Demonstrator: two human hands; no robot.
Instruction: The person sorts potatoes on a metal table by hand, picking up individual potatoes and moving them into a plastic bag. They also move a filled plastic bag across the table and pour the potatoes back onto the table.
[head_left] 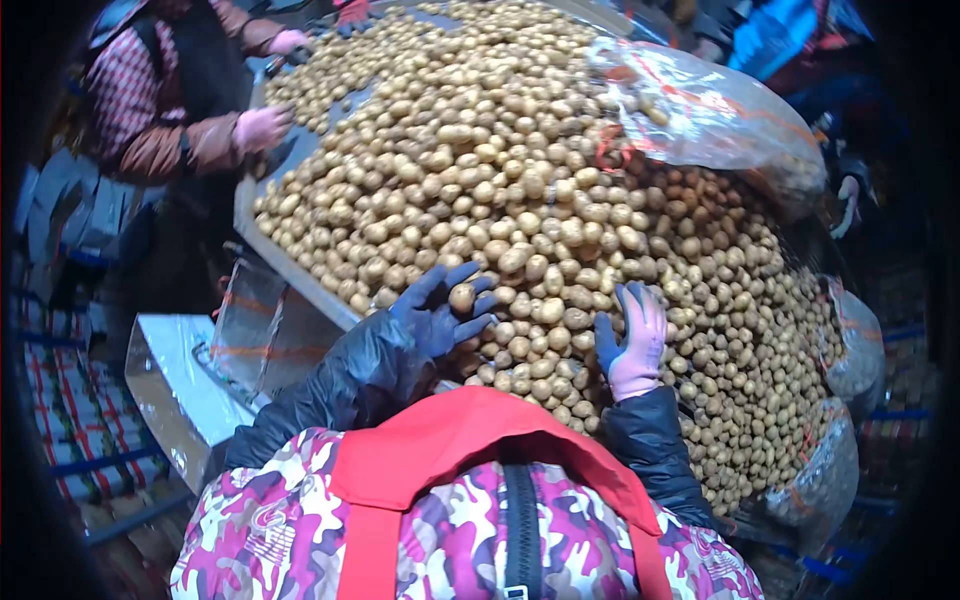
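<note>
A wide heap of small tan potatoes (520,180) fills the table in front of me. My left hand (432,310), in a dark blue glove, is at the near left side of the heap with a single potato (462,297) in its curved fingers. Farther right, my right hand (637,345) wears a pink glove with blue fingertips. Its fingers are stretched out over the potatoes, thumb apart, and I see nothing gripped in it. Loose potatoes lie between the two hands.
A metal rim (300,275) edges the table on the left. Beside it stand an open cardboard box (165,400) and a clear plastic bag (265,325). Another clear bag (710,105) lies on the heap. A co-worker in pink gloves (262,129) is at the upper left.
</note>
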